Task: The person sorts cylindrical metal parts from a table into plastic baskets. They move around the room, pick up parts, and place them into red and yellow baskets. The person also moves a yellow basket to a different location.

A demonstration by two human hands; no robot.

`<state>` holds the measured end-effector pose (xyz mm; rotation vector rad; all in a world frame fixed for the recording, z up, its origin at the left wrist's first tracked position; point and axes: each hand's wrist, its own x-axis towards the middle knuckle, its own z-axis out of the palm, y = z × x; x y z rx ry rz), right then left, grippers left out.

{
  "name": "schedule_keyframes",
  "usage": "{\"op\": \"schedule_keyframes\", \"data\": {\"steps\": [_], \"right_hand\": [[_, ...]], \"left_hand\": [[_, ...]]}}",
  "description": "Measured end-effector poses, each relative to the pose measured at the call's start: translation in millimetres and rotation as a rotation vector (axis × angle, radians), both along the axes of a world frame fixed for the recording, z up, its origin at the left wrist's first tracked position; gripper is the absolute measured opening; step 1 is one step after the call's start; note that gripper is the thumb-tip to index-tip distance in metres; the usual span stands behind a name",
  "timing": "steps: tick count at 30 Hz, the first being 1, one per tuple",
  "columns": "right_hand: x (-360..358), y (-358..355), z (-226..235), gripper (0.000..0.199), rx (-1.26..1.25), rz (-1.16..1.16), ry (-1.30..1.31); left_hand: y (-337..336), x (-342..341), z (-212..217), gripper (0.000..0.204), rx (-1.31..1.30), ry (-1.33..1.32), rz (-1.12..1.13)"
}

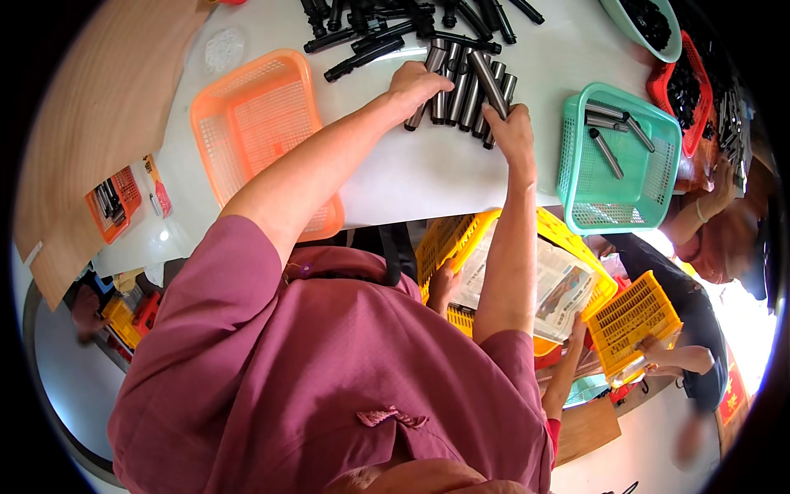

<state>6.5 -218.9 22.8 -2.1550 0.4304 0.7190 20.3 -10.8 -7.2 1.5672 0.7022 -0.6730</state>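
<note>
Several silver metal tubes with black ends (463,95) lie side by side in a row on the white table. At the left end of this row, my left hand (418,86) is closed around one tube. My right hand (512,132) grips the lower end of another metal tube (485,76), which slants over the row's right part. Beyond the hands lies a pile of black tubular parts (370,37). To the right stands a green basket (568,156) with several metal tubes in it.
An orange basket (206,123) stands left on the table. A red basket (706,74) and a pale green bowl (675,41), both with black parts, are at the far right. Below the table edge, other people's hands hold yellow crates (605,284), one with newspaper.
</note>
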Motion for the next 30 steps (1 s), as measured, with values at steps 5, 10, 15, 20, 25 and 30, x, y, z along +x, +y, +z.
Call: {"op": "schedule_keyframes", "data": {"steps": [5,10,15,20,25,30], "right_hand": [[-6.7,-6.1,-21.1,0.049,-0.075,0.088,-0.118],[-2.3,-4.0,-8.4,0.047,0.032,0.032,-0.044],[-10.8,7.9,-6.5,0.041,0.114,-0.176,-0.058],[-10.9,29.0,-7.0,0.042,0.184,-0.252,-0.154],[-8.4,34.7,-12.2,0.031,0.237,-0.314,-0.144],[-7.8,39.3,-18.0,0.037,0.221,-0.315,-0.187]], "left_hand": [[2.8,-1.9,-6.6,0.014,-0.028,-0.019,-0.051],[0.9,7.5,26.3,0.019,-0.259,0.005,0.06],[-1.8,15.8,46.9,0.019,-0.188,0.023,-0.027],[8.7,17.8,12.9,0.019,-0.129,-0.032,-0.158],[5.3,25.9,25.1,0.028,-0.17,-0.004,-0.199],[-6.4,33.0,19.5,0.023,-0.244,-0.037,-0.218]]}}
